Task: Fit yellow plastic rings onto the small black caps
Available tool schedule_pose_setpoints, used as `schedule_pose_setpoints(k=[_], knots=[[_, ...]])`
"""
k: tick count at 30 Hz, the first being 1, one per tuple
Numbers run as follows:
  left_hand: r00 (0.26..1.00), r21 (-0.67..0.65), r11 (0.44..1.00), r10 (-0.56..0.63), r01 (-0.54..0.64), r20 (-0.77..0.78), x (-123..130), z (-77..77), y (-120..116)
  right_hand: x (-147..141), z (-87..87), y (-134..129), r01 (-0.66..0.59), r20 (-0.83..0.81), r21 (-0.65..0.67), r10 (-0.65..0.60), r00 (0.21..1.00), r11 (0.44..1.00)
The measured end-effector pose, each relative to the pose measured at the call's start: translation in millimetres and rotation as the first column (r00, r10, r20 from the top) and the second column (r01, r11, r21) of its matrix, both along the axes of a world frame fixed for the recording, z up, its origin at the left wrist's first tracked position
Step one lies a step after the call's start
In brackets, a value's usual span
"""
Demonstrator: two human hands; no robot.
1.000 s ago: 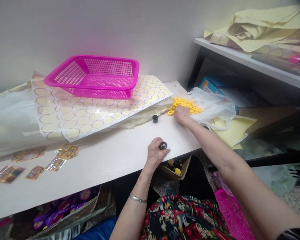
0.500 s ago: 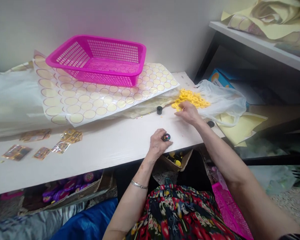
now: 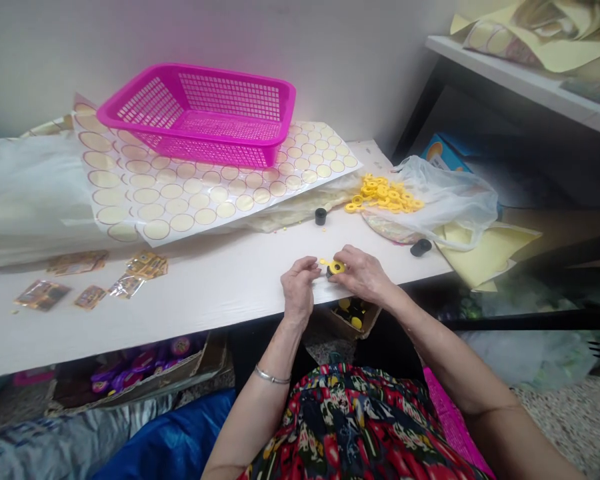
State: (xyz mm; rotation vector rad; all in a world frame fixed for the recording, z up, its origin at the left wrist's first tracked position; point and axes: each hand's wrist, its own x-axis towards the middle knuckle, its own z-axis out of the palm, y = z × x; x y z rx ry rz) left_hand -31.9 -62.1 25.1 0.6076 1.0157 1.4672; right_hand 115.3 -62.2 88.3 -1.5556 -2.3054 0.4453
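Nearby, yellow rings (image 3: 386,193) by plastic bag (image 3: 455,195).

One head-worn view — forward and down, close over the hands (image 3: 364,275) and white table (image 3: 220,290).

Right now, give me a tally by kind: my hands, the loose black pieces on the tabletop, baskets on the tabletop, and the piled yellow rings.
Hands: 2, left hand and right hand
Loose black pieces: 2
Pink basket: 1
Yellow rings: overlapping, cannot be counted
Total counted: 5
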Motion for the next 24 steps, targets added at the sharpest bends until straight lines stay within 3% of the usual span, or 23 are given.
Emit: schedule_pose_setpoints(k=[5,8,11,14,16,19,21,24], knots=[[0.997,-0.081,0.994,0.069,-0.070,-0.017,5.8,14.1,-1.2,-8.5,2.7,-2.2,0.009,0.155,-0.003,-0.009,0.988,1.000],[0.997,-0.134,0.991,0.016,-0.027,-0.080,12.9,18.5,-2.4,-12.2,3.5,-1.8,0.012,0.136,-0.020,-0.009,0.991,1.000],[0.988,-0.125,0.991,-0.061,0.043,-0.143,19.9,18.1,-4.5,-14.3,0.1,1.2,0.058,0.015,-0.061,-0.057,0.998,0.996],[0.976,-0.106,0.994,-0.061,0.040,-0.209,23.4,14.2,-5.5,-13.9,-8.4,2.8,0.126,-0.239,-0.144,-0.158,0.958,0.981],[0.967,-0.107,0.994,-0.058,0.032,-0.248,23.6,11.7,-5.1,-13.2,-15.6,1.5,0.116,-0.462,-0.257,-0.227,0.857,0.960],[0.958,-0.120,0.992,-0.060,0.027,-0.282,23.1,10.3,-4.0,-14.7,-25.8,-1.8,0.036,-0.699,-0.479,-0.406,0.588,0.877],[0.956,-0.124,0.992,-0.058,0.023,-0.287,23.3,11.2,-3.8,-18.0,-31.0,-2.9,0.020,-0.736,-0.572,-0.524,0.427,0.820],[0.958,-0.123,0.992,-0.065,0.031,-0.278,25.2,14.7,-5.5,-23.7,-35.4,-1.9,0.056,-0.734,-0.624,-0.610,0.299,0.779]])
